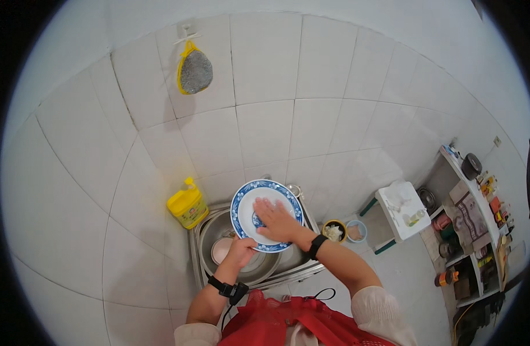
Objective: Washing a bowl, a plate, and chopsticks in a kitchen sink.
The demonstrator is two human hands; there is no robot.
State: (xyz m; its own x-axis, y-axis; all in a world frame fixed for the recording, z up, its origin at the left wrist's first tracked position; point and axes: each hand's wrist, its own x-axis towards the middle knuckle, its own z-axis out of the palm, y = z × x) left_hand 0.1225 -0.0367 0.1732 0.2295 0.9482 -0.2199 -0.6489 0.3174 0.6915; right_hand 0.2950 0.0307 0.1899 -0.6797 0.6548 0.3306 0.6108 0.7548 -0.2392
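Note:
A white plate (246, 200) with a blue floral rim is held up over the sink. My left hand (240, 251) grips its lower left edge, thumb on top. Flat against the plate's inner face lies my right hand (276, 219), fingers spread. Below is the stainless steel sink (286, 279), where a large metal basin (208, 235) holds a pale pink bowl (221, 249). The plate and my hands hide part of the basin. A yellow detergent jug (189, 205) with a pump top stands at the sink's left.
A scouring pad (196, 72) with yellow trim hangs on the tiled wall. Right of the sink are two small bins (356, 231), (334, 230) on the floor and a white stool (403, 212) with a bottle. A shelf unit (477, 194) with a pot and bottles stands at far right.

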